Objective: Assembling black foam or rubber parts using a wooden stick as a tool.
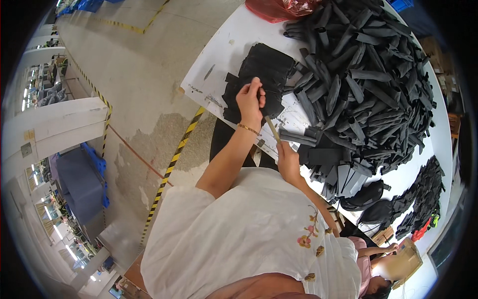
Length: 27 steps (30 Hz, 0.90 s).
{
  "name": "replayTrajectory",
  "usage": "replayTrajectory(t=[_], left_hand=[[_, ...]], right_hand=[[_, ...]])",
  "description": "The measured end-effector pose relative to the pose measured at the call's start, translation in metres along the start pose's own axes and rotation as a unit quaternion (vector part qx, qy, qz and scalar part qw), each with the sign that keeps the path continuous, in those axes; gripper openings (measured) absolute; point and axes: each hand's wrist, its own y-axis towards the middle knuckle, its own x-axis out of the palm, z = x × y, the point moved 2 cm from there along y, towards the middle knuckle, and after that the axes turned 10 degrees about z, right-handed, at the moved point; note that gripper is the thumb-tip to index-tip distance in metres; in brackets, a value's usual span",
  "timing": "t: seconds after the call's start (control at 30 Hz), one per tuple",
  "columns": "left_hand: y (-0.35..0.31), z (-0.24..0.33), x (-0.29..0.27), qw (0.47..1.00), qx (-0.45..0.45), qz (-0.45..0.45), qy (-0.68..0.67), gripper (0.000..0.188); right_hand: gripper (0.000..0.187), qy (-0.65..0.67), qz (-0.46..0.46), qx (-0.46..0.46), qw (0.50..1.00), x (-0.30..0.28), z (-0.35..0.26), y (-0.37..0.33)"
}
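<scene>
My left hand is closed above a flat layer of black fabric pieces. Dark material shows by its fingers, but I cannot make out what it grips. Lower and to the right, my right hand closes around a thin tan stick. The stick slants up toward my left wrist; its far end comes close to the left hand. The black pieces lie side by side on the white table.
A large heap of black rolled fabric pieces covers the table's right side. A red plastic bag lies at the far edge. Black bags sit lower right, near another person. Yellow-black tape marks the floor at left.
</scene>
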Motion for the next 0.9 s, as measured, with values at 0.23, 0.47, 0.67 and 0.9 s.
replayTrajectory(t=[0.23,0.47,0.67,0.9], left_hand=[[0.008,0.002,0.004,0.996,-0.071,-0.001,-0.048,0.028],[-0.023,-0.041,0.015,0.988,-0.127,0.036,-0.083,0.026],[-0.028,-0.048,0.007,0.991,-0.126,0.003,-0.037,0.023],[-0.063,-0.011,0.026,0.711,-0.033,-0.541,0.447,0.026]], right_hand=[[0.018,0.023,-0.090,0.035,0.995,-0.067,0.016,-0.046],[0.013,0.116,0.176,-0.017,0.977,-0.036,-0.026,0.049],[0.010,0.231,0.160,0.018,0.959,-0.040,-0.012,0.075],[0.008,0.107,0.157,-0.109,0.976,-0.066,-0.009,0.084]])
